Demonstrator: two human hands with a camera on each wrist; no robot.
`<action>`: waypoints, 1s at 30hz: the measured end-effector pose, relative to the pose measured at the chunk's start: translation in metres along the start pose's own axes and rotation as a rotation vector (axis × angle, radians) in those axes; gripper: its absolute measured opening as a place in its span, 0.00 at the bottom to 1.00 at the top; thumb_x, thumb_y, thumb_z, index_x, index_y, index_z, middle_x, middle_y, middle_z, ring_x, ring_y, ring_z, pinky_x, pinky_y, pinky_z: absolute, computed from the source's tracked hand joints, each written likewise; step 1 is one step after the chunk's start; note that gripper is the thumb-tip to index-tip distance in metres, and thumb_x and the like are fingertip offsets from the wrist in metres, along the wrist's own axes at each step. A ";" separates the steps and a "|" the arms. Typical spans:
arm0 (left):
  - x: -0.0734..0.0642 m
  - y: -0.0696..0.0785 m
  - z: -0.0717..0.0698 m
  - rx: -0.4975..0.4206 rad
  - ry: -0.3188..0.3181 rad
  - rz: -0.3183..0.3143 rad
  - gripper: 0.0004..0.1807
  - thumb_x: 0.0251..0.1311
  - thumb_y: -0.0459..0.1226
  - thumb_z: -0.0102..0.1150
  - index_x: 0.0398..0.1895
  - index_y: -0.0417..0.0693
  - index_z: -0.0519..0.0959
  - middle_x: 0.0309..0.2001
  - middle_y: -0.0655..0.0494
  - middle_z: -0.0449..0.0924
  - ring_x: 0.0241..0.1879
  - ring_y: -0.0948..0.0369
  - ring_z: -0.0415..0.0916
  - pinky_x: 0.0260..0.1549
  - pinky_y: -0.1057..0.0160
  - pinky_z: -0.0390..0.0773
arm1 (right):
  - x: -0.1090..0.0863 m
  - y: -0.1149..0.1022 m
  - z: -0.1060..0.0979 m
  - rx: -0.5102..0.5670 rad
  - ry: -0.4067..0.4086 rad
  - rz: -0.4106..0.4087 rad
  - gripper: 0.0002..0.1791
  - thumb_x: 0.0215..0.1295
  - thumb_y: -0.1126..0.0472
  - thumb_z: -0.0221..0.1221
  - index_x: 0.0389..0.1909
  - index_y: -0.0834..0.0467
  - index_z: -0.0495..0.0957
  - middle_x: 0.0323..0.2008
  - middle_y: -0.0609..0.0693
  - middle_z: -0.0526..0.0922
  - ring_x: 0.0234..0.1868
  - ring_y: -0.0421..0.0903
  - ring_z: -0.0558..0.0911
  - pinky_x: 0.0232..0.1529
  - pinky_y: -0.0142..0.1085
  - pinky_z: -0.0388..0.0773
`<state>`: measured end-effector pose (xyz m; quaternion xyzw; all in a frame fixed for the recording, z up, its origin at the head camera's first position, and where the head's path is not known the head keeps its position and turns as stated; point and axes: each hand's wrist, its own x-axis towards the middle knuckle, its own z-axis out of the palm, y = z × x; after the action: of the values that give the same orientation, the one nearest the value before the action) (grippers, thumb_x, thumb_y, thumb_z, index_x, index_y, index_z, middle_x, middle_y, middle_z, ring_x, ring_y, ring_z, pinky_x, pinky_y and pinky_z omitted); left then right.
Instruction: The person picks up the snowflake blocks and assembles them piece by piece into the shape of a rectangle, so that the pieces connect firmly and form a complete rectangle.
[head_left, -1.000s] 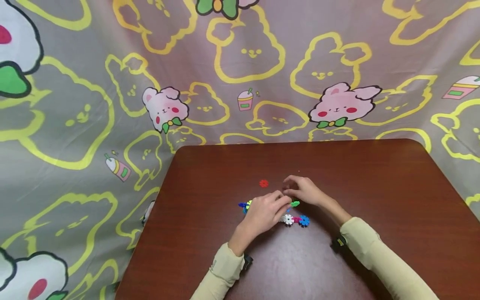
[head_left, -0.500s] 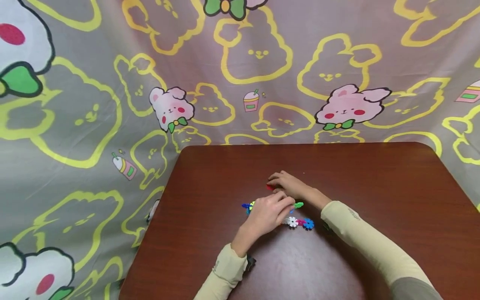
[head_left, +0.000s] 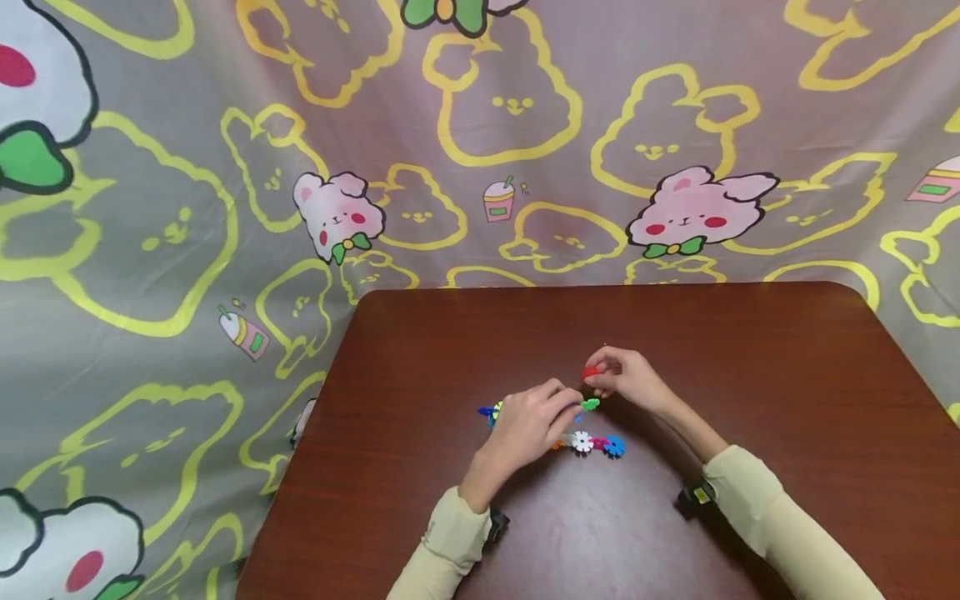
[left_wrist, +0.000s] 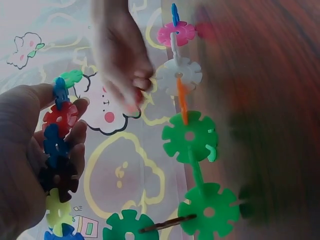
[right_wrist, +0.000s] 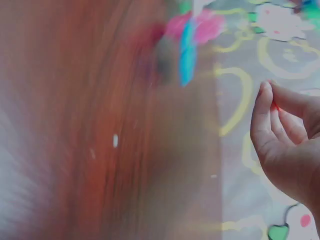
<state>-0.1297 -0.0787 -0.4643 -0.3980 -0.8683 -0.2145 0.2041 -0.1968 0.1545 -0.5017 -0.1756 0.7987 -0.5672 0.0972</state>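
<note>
My left hand [head_left: 527, 423] grips a chain of interlocking snowflake discs [left_wrist: 61, 119]. In the left wrist view its colours run from light green and blue through red, blue, black and yellow to blue. Between the thumb and fingers of my right hand [head_left: 636, 382] is a red snowflake disc [head_left: 590, 374], mostly covered in the right wrist view. That hand hovers just right of the chain's light green end [head_left: 592, 404], apart from it. A second stretch of joined discs, with a white disc [head_left: 581, 442] and a blue disc [head_left: 614, 447], lies nearer me, partly behind my left hand.
The brown table [head_left: 420, 350] reaches to a patterned curtain [head_left: 540, 100] at the back and left. In the left wrist view, green discs [left_wrist: 209, 211] belong to the nearer stretch, with a pink disc [left_wrist: 176, 34] towards its far end.
My right hand reached left to the red disc on the table, picked it up and drew back right with it. My left hand stays on the chain.
</note>
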 end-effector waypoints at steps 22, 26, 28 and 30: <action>0.000 -0.001 0.004 -0.008 0.011 -0.033 0.08 0.65 0.39 0.71 0.45 0.52 0.88 0.38 0.60 0.82 0.26 0.68 0.76 0.22 0.76 0.70 | -0.072 -0.049 0.006 0.359 0.179 0.035 0.15 0.71 0.71 0.62 0.51 0.80 0.77 0.36 0.58 0.89 0.30 0.52 0.89 0.35 0.40 0.87; 0.001 0.000 0.004 -0.007 -0.001 -0.029 0.08 0.65 0.40 0.71 0.45 0.52 0.88 0.38 0.59 0.82 0.26 0.68 0.77 0.23 0.77 0.70 | -0.072 -0.049 0.009 0.342 0.205 0.023 0.14 0.70 0.71 0.63 0.49 0.79 0.79 0.34 0.55 0.89 0.28 0.50 0.88 0.34 0.40 0.87; 0.001 0.000 0.003 -0.007 -0.005 -0.027 0.08 0.65 0.40 0.71 0.45 0.52 0.88 0.38 0.58 0.82 0.26 0.68 0.77 0.23 0.76 0.70 | -0.072 -0.050 0.010 0.324 0.218 0.025 0.14 0.70 0.71 0.63 0.49 0.79 0.80 0.34 0.55 0.89 0.28 0.49 0.88 0.34 0.39 0.87; 0.001 0.000 0.002 -0.005 -0.008 -0.027 0.08 0.66 0.40 0.70 0.45 0.52 0.88 0.38 0.58 0.82 0.26 0.68 0.77 0.23 0.76 0.71 | -0.072 -0.050 0.011 0.313 0.232 0.030 0.14 0.70 0.70 0.63 0.49 0.79 0.80 0.34 0.55 0.89 0.28 0.48 0.88 0.34 0.39 0.87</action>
<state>-0.1308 -0.0768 -0.4658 -0.3875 -0.8738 -0.2181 0.1968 -0.1180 0.1583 -0.4617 -0.0800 0.7090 -0.6995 0.0392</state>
